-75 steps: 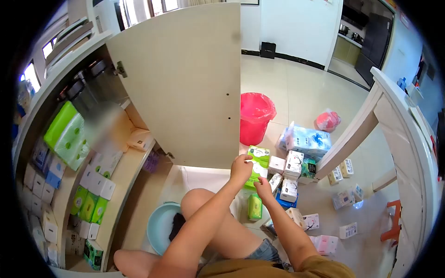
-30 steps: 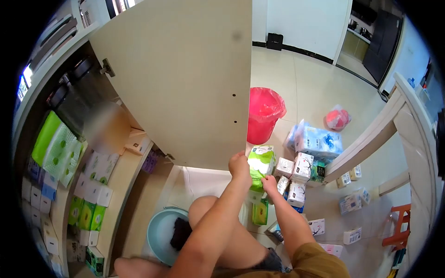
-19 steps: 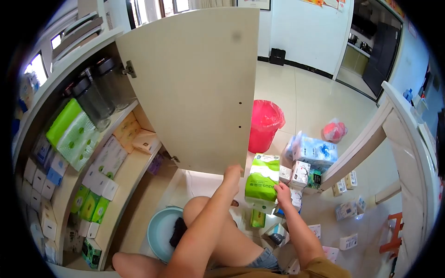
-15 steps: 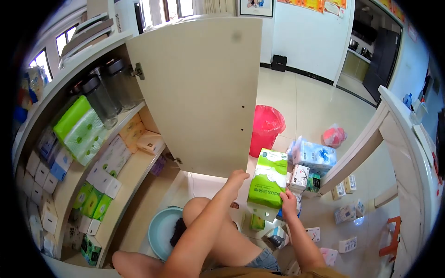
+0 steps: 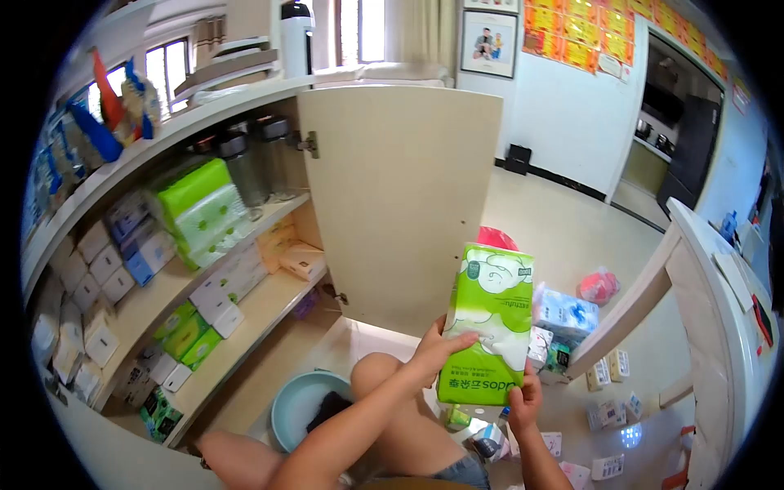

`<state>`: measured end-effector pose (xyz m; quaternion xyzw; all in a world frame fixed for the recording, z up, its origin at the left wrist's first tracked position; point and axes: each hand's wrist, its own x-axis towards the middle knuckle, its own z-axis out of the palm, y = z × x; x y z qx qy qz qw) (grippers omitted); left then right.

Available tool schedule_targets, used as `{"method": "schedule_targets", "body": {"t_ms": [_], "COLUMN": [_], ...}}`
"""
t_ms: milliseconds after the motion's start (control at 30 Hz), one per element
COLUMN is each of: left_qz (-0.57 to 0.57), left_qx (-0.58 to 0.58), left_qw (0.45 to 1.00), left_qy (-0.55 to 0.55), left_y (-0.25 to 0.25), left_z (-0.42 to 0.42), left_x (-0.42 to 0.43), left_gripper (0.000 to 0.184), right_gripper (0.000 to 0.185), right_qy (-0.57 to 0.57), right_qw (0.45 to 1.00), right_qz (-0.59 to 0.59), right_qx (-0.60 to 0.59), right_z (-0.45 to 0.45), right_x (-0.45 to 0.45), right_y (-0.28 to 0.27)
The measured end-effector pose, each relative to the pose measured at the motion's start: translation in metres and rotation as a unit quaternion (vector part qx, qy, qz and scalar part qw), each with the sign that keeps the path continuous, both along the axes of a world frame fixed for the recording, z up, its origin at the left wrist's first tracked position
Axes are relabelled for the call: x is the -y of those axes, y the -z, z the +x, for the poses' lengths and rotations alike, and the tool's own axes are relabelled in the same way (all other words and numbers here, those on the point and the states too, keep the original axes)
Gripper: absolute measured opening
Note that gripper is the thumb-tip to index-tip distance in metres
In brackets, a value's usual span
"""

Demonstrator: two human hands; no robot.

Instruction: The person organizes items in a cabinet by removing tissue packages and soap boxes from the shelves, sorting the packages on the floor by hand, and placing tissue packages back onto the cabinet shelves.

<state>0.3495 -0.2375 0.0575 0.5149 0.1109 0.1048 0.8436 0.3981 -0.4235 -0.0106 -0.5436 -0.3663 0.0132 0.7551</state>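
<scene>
A large green and white tissue pack (image 5: 490, 314) is held upright in front of me, its printed face towards me and the lettering upside down or reversed. My left hand (image 5: 443, 349) grips its left edge, thumb lying across the front. At the lower right corner, my right hand (image 5: 525, 398) is closed on the pack, the fingers partly hidden behind it. Just left of the pack stands the open cabinet door (image 5: 392, 204).
Cabinet shelves (image 5: 269, 290) on the left hold tissue packs, including a green-and-white bundle (image 5: 204, 214), and glass jars (image 5: 245, 171). A blue basin (image 5: 298, 400) sits by my legs. Several packs, among them a blue one (image 5: 569, 313), lie on the floor near a white table (image 5: 694, 269). Behind the pack is a pink bin (image 5: 496, 238).
My left hand has moved from beside the door edge onto the pack's front. The pack has come up closer to me. My view has shifted up and left.
</scene>
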Motion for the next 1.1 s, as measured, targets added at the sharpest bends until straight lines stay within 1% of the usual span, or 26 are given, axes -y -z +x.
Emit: {"method": "schedule_targets", "body": {"t_ms": [33,100,133,167,233,267,333,367,433,500,533,567,600,633,667,700,733,767,800,833,900,967,1000,1033,1067,1100], "left_qz": [-0.005,-0.014,-0.027,-0.02,-0.048,-0.043,-0.051,-0.046,0.005,0.032,0.036,0.041,0.064,0.066,0.076,0.085,0.134,0.135,0.146,0.158,0.149,0.108,0.109,0.131,0.152,0.154], "left_qx": [0.026,0.047,0.063,0.067,0.081,0.083,0.117,0.12,0.141,0.16,0.175,0.189,0.193,0.194,0.205,0.215,0.205,0.207,0.217,0.227,0.22,0.165,0.165,0.137,0.108,0.108], "left_qw": [0.999,0.996,0.993,0.99,0.98,0.977,0.96,0.957,0.933,0.924,0.914,0.905,0.901,0.898,0.885,0.871,0.863,0.861,0.853,0.845,0.841,0.859,0.858,0.861,0.862,0.861], "left_qy": [-0.03,-0.073,-0.1,-0.119,-0.176,-0.189,-0.25,-0.259,-0.332,-0.346,-0.363,-0.38,-0.383,-0.388,-0.411,-0.433,-0.441,-0.444,-0.451,-0.457,-0.471,-0.472,-0.473,-0.473,-0.472,-0.473], "left_y": [-0.005,-0.016,-0.022,-0.03,-0.047,-0.053,-0.064,-0.071,-0.086,-0.098,-0.104,-0.111,-0.12,-0.127,-0.134,-0.14,-0.144,-0.149,-0.156,-0.16,-0.159,-0.155,-0.154,-0.153,-0.153,-0.157], "left_z": [-0.006,-0.02,-0.029,-0.039,-0.058,-0.066,-0.085,-0.094,-0.113,-0.129,-0.135,-0.142,-0.149,-0.153,-0.157,-0.161,-0.165,-0.169,-0.172,-0.174,-0.178,-0.183,-0.185,-0.188,-0.19,-0.192], "left_x": [-0.003,-0.01,-0.015,-0.02,-0.03,-0.036,-0.05,-0.055,-0.064,-0.075,-0.082,-0.088,-0.093,-0.097,-0.101,-0.106,-0.116,-0.12,-0.122,-0.124,-0.133,-0.145,-0.149,-0.154,-0.157,-0.159], "left_gripper": [0.061,0.061,0.06,0.06,0.058,0.058,0.057,0.057,0.05,0.051,0.056,0.061,0.063,0.063,0.059,0.055,0.057,0.057,0.058,0.058,0.06,0.062,0.062,0.063,0.064,0.064], "right_gripper": [0.01,0.03,0.055,0.055,0.076,0.089,0.087,0.086,0.084,0.083,0.082,0.082,0.081,0.08,0.078,0.078,0.077,0.076,0.075,0.075,0.074,0.074,0.073,0.072,0.072,0.071], "right_qy": [-0.014,-0.064,-0.12,-0.138,-0.172,-0.156,-0.176,-0.184,-0.198,-0.277,-0.262,-0.269,-0.289,-0.309,-0.309,-0.313,-0.305,-0.297,-0.326,-0.329,-0.41,-0.399,-0.4,-0.4,-0.401,-0.397], "right_qw": [1.0,0.994,0.985,0.982,0.977,0.969,0.962,0.956,0.947,0.935,0.937,0.934,0.932,0.929,0.923,0.921,0.922,0.923,0.926,0.925,0.911,0.916,0.915,0.914,0.913,0.916], "right_qz": [0.004,0.054,0.066,0.073,0.032,-0.019,-0.019,-0.025,-0.011,0.055,0.049,0.052,0.051,0.048,0.075,0.077,0.092,0.106,0.086,0.087,0.032,0.022,0.025,0.028,0.03,0.029], "right_qx": [0.004,0.072,0.107,0.109,0.122,0.193,0.21,0.226,0.253,0.215,0.227,0.228,0.213,0.2,0.216,0.218,0.22,0.221,0.172,0.172,0.019,0.041,0.052,0.063,0.063,0.049], "right_z": [-0.003,-0.008,-0.003,-0.005,-0.011,-0.006,-0.013,-0.016,-0.02,-0.026,-0.027,-0.031,-0.035,-0.04,-0.047,-0.052,-0.055,-0.058,-0.061,-0.065,-0.073,-0.068,-0.068,-0.068,-0.069,-0.071], "right_x": [-0.006,-0.025,-0.032,-0.041,-0.057,-0.065,-0.092,-0.107,-0.137,-0.167,-0.181,-0.193,-0.205,-0.216,-0.225,-0.236,-0.248,-0.258,-0.266,-0.27,-0.276,-0.29,-0.292,-0.293,-0.293,-0.291], "right_y": [-0.008,-0.024,-0.022,-0.024,-0.029,-0.027,-0.037,-0.046,-0.062,-0.071,-0.078,-0.087,-0.096,-0.107,-0.121,-0.127,-0.131,-0.131,-0.131,-0.133,-0.14,-0.131,-0.131,-0.132,-0.135,-0.139]}}
